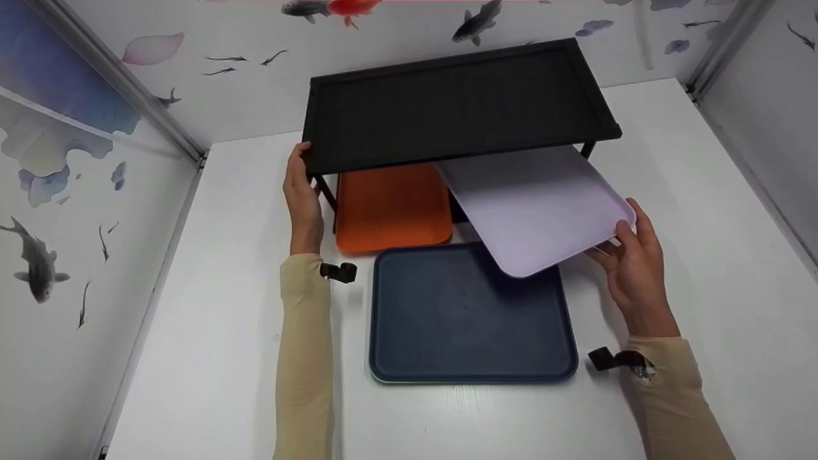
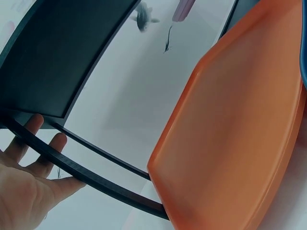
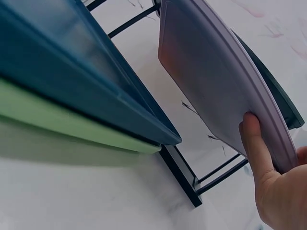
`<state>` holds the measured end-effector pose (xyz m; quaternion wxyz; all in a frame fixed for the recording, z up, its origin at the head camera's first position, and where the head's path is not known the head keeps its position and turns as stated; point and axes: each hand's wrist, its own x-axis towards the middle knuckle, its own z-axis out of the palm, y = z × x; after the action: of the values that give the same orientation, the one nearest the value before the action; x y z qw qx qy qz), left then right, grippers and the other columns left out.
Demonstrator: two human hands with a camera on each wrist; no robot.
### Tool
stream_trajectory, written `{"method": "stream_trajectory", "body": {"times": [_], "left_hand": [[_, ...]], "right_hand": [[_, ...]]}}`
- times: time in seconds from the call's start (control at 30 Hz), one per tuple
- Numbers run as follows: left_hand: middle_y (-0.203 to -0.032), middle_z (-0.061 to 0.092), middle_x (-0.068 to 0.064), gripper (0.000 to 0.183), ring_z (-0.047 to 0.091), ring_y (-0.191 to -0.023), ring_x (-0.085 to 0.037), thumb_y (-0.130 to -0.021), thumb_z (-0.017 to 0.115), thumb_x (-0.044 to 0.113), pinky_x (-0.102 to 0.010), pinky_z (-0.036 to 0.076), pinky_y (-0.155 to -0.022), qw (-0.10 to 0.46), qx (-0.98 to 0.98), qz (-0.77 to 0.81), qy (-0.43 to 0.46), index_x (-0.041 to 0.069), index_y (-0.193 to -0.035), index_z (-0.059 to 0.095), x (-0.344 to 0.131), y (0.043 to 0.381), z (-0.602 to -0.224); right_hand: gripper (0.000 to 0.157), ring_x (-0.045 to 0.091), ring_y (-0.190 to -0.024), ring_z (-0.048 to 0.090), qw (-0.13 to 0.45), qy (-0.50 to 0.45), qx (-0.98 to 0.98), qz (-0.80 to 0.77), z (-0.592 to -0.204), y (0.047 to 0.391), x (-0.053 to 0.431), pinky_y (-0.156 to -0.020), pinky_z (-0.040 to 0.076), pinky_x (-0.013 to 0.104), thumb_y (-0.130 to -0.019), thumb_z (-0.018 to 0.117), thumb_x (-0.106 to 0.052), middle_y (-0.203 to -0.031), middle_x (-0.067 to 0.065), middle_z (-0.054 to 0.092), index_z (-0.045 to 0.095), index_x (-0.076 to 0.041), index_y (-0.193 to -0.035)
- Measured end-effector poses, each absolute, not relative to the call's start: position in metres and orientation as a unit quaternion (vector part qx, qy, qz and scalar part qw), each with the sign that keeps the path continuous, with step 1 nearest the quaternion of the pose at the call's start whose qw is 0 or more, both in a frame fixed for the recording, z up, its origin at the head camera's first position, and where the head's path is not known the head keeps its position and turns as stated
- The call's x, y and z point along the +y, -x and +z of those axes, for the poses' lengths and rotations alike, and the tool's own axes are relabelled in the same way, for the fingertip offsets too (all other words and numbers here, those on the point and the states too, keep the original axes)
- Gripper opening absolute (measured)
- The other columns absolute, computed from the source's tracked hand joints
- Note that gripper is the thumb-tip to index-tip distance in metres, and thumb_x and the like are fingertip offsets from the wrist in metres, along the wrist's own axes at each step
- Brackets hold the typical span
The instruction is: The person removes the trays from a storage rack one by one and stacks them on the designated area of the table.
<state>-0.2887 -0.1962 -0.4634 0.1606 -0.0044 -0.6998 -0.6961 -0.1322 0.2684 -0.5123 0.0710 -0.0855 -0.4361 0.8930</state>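
Observation:
A black two-tier rack [image 1: 447, 108] stands at the back of the table. My left hand [image 1: 303, 198] holds its front left corner, with fingers around the leg and fingertips at the upper shelf's edge in the left wrist view. My right hand [image 1: 636, 275] grips a lilac tray [image 1: 543, 204] by its front right corner, thumb on top and fingers beneath. That tray tilts, its back part under the upper shelf and its front corner over a dark blue tray [image 1: 470, 319]. An orange tray [image 1: 393, 207] lies low in the rack's left side.
Under the blue tray a light green tray [image 3: 72, 127] shows its rim. The white table [image 1: 217, 306] runs back to a wall [image 1: 383, 38] printed with fish, with panels at left and right. Rack legs [image 2: 96, 182] stand at the shelf's ends.

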Motion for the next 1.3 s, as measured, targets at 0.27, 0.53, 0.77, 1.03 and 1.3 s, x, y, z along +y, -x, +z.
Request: {"method": "stream_trajectory", "body": {"times": [0.27, 0.53, 0.77, 1.03, 1.3], "left_hand": [[-0.158, 0.044, 0.003, 0.045, 0.041, -0.143, -0.015, -0.113, 0.030, 0.039, -0.055, 0.030, -0.119, 0.164, -0.695, -0.700, 0.011, 0.019, -0.148, 0.051, -0.196, 0.289, -0.462], [-0.156, 0.045, 0.004, 0.044, 0.043, -0.142, -0.014, -0.113, 0.030, 0.040, -0.054, 0.031, -0.119, 0.165, -0.692, -0.703, 0.009, 0.020, -0.146, 0.052, -0.197, 0.290, -0.461], [-0.157, 0.044, 0.004, 0.045, 0.042, -0.143, -0.014, -0.113, 0.030, 0.039, -0.057, 0.029, -0.119, 0.167, -0.695, -0.699, 0.012, 0.020, -0.147, 0.052, -0.196, 0.289, -0.462], [-0.159, 0.043, 0.004, 0.046, 0.040, -0.144, -0.014, -0.113, 0.030, 0.041, -0.057, 0.028, -0.120, 0.165, -0.701, -0.694, 0.012, 0.020, -0.148, 0.050, -0.196, 0.290, -0.462], [-0.157, 0.044, 0.006, 0.045, 0.042, -0.142, -0.014, -0.112, 0.030, 0.042, -0.056, 0.029, -0.120, 0.161, -0.698, -0.697, 0.010, 0.023, -0.147, 0.051, -0.197, 0.289, -0.464]], "right_hand": [[0.067, 0.019, -0.099, 0.067, 0.073, 0.098, -0.421, 0.899, -0.514, 0.129, 0.277, -0.079, 0.060, 0.029, -0.106, 0.055, -0.020, -0.141, 0.008, 0.044, 0.021, -0.019, -0.163], [0.067, 0.017, -0.098, 0.067, 0.072, 0.117, -0.427, 0.894, -0.515, 0.127, 0.282, -0.077, 0.059, 0.028, -0.105, 0.056, -0.023, -0.139, 0.005, 0.048, 0.023, -0.022, -0.163], [0.062, 0.015, -0.099, 0.067, 0.071, 0.128, -0.442, 0.885, -0.514, 0.127, 0.283, -0.077, 0.059, 0.027, -0.106, 0.055, -0.025, -0.137, 0.003, 0.052, 0.028, -0.024, -0.162], [0.061, 0.013, -0.100, 0.066, 0.075, 0.130, -0.451, 0.880, -0.514, 0.126, 0.282, -0.074, 0.057, 0.025, -0.106, 0.055, -0.026, -0.136, 0.001, 0.053, 0.031, -0.024, -0.161], [0.058, 0.012, -0.103, 0.065, 0.083, 0.124, -0.455, 0.878, -0.515, 0.126, 0.281, -0.077, 0.058, 0.024, -0.107, 0.054, -0.023, -0.138, 0.002, 0.052, 0.032, -0.023, -0.160]]}}
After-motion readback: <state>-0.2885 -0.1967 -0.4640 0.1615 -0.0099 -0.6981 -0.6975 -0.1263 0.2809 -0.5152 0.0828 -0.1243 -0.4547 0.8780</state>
